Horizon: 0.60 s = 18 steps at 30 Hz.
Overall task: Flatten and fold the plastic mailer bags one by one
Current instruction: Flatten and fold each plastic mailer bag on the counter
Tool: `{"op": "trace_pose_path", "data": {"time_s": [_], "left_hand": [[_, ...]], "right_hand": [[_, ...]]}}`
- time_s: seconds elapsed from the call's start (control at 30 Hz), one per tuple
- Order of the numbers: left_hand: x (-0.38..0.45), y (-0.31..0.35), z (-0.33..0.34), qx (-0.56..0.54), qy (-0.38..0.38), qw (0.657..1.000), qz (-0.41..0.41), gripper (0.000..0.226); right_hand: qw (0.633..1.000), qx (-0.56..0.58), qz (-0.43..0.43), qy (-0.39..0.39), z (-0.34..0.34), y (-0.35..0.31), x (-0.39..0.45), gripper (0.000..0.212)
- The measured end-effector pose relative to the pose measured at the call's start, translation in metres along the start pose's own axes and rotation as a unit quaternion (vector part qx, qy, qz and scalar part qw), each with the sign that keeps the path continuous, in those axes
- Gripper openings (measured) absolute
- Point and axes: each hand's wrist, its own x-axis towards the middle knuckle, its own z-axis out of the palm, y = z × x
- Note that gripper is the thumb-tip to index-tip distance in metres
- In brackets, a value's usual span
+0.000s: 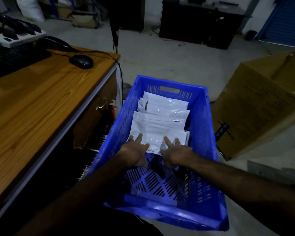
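Note:
A blue slotted plastic crate (209, 126) stands on the floor in front of me. Several white plastic mailer bags (160, 116) lie stacked in its far half, folded flat. The nearest folded mailer (156, 133) lies on top of the stack. My left hand (134, 151) rests on that mailer's near left edge with fingers spread and straight. My right hand (174, 155) rests on its near right edge, fingers also extended. The crate's near half shows its bare slotted floor.
A wooden desk (32, 108) stands at the left with a black mouse (81, 61), a keyboard and a power strip. A large cardboard box (259, 106) stands on the floor to the right. Dark cabinets stand at the back.

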Motion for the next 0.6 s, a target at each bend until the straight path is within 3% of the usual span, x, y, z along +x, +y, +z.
{"op": "trace_pose_path", "data": {"time_s": [0.13, 0.33, 0.47, 0.6], "left_hand": [[0.003, 0.0, 0.001, -0.02, 0.012, 1.0, 0.006, 0.07], [-0.016, -0.002, 0.006, -0.056, -0.008, 0.998, 0.019, 0.075], [-0.03, -0.002, 0.004, -0.11, 0.01, 0.993, 0.043, 0.069], [-0.058, -0.006, -0.004, -0.199, 0.074, 0.975, 0.071, 0.074]], "right_hand": [[0.999, -0.029, -0.022, 0.003, 0.001, 0.001, -0.011, 0.078], [0.997, -0.015, -0.076, 0.004, 0.008, 0.009, -0.039, 0.075], [0.992, 0.029, -0.103, 0.06, 0.002, 0.013, -0.053, 0.065], [0.968, 0.159, -0.108, 0.163, -0.005, 0.022, -0.068, 0.054]]}}
